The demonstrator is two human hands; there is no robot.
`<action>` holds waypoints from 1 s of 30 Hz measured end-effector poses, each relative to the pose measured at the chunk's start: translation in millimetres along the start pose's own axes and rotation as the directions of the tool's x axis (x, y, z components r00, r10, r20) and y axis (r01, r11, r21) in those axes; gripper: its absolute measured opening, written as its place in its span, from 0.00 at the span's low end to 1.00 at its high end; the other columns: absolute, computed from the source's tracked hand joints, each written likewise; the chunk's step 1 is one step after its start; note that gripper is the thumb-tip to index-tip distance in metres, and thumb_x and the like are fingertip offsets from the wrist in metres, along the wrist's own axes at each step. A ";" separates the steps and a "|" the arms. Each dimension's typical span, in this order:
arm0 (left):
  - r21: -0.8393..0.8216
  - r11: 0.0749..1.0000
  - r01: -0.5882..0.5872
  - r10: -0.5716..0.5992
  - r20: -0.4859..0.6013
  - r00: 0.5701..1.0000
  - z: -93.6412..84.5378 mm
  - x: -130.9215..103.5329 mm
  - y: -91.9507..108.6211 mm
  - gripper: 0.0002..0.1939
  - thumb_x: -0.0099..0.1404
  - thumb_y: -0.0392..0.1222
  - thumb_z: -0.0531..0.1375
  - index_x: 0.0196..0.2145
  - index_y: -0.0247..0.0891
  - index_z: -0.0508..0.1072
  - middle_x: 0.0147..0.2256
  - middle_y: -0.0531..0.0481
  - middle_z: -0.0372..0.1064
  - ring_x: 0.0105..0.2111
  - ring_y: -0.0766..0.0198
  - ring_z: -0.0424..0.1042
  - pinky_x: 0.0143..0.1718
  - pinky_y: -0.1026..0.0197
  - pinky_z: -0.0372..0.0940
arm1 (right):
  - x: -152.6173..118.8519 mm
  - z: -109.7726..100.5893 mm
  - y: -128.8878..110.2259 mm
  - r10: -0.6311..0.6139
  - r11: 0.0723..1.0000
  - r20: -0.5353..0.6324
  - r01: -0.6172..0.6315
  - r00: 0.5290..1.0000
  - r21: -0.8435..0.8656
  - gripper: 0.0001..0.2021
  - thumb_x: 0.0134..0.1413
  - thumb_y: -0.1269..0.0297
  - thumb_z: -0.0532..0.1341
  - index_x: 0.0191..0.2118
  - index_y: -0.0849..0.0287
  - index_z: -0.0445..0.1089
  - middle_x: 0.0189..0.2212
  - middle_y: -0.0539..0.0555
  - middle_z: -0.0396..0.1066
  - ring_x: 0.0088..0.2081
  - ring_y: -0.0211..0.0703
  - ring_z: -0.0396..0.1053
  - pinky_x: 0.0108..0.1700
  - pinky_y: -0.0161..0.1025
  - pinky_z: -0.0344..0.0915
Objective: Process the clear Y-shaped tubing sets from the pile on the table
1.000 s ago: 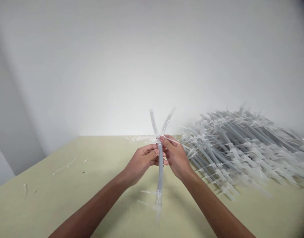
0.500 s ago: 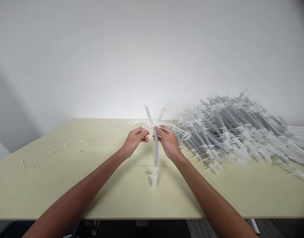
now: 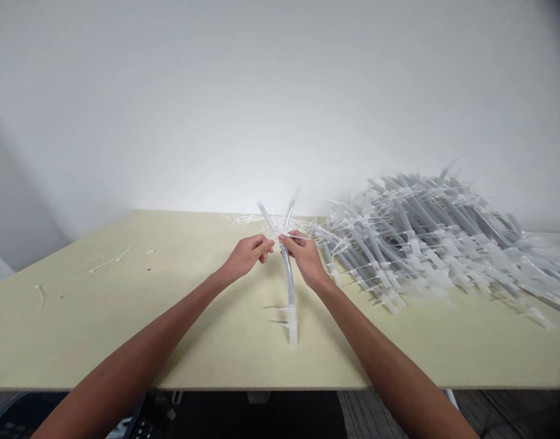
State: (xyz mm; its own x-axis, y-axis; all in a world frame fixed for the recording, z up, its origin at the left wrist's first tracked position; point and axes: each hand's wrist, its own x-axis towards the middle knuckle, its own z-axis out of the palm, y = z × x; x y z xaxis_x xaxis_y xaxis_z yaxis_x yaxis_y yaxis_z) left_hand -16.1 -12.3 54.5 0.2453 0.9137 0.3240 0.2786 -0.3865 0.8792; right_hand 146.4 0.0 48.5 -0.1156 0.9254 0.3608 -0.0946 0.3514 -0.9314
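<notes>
A clear Y-shaped tube assembly (image 3: pixel 289 280) stands out in front of me, two short branches pointing up and away and one longer tube running down toward me. Its lower end has a whitish sleeve (image 3: pixel 293 329) with cable ties whose tails stick out left. My right hand (image 3: pixel 307 259) is closed, pinching the tube at the junction; a thin white cable tie tail (image 3: pixel 295 237) crosses over its fingers. Just left of the junction, my left hand (image 3: pixel 248 255) is closed with thumb against fingers. Whatever it may hold is too small to make out.
A large heap of similar tube assemblies (image 3: pixel 426 238) covers the table's right side. Loose white cable ties (image 3: pixel 247 221) lie at the back by the wall. Several tie scraps (image 3: pixel 110 261) are scattered at left on the pale yellow table (image 3: pixel 206 360). A dark basket (image 3: pixel 138 417) shows below the edge.
The tube assembly has tilted, its upper branches shifting left and its lower end right. My left hand stays closed beside the junction, and my right hand keeps its pinch. The view has shifted slightly.
</notes>
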 end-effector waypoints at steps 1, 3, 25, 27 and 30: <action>0.067 0.998 0.002 -0.004 0.023 1.000 -1.2 -0.8 0.0 0.20 0.61 0.57 0.52 0.26 0.37 0.68 0.21 0.53 0.64 0.25 0.66 0.64 0.28 0.64 0.58 | 0.2 -0.1 1.3 -0.001 1.000 0.006 0.002 1.000 -0.028 0.15 0.45 0.51 0.62 0.29 0.59 0.65 0.23 0.48 0.64 0.27 0.37 0.63 0.32 0.36 0.62; 0.167 0.986 0.008 -0.017 0.054 0.998 -2.0 -2.8 -0.2 0.21 0.61 0.57 0.50 0.25 0.38 0.68 0.21 0.54 0.63 0.24 0.66 0.63 0.25 0.64 0.55 | 0.7 -0.4 4.4 -0.017 0.993 0.004 0.017 1.000 -0.118 0.15 0.46 0.51 0.60 0.30 0.59 0.65 0.24 0.49 0.65 0.27 0.38 0.65 0.33 0.37 0.62; -0.089 0.996 -0.027 0.006 -0.229 0.973 1.1 1.1 -10.7 0.21 0.61 0.58 0.50 0.25 0.37 0.66 0.19 0.54 0.60 0.21 0.67 0.61 0.28 0.63 0.57 | -5.3 0.3 3.3 0.232 0.971 0.243 -0.238 0.942 -0.007 0.16 0.43 0.55 0.64 0.37 0.60 0.71 0.30 0.53 0.71 0.29 0.38 0.67 0.32 0.37 0.64; -0.194 0.980 -0.039 -0.005 -0.220 0.976 1.9 0.9 -9.6 0.22 0.61 0.59 0.50 0.26 0.36 0.67 0.21 0.53 0.61 0.22 0.67 0.62 0.29 0.62 0.58 | -5.0 -0.9 5.6 0.237 0.969 0.248 -0.247 0.939 0.010 0.15 0.41 0.58 0.66 0.35 0.61 0.71 0.29 0.53 0.71 0.28 0.37 0.67 0.31 0.36 0.62; -0.380 0.923 -0.051 -0.009 -0.154 0.988 4.7 -0.7 -7.1 0.26 0.62 0.62 0.46 0.29 0.35 0.67 0.24 0.51 0.62 0.22 0.67 0.63 0.29 0.61 0.60 | -3.1 -4.3 6.9 0.207 0.965 0.213 -0.235 0.955 0.116 0.14 0.43 0.58 0.65 0.36 0.62 0.73 0.31 0.54 0.72 0.28 0.36 0.66 0.30 0.34 0.61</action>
State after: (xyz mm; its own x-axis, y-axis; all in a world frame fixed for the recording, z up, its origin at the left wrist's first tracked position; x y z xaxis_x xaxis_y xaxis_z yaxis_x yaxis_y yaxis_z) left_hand -13.9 -10.8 46.4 0.0970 0.9255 0.3661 -0.1085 -0.3558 0.9283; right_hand 150.4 0.2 40.8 -0.3407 0.9261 0.1622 -0.1791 0.1054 -0.9782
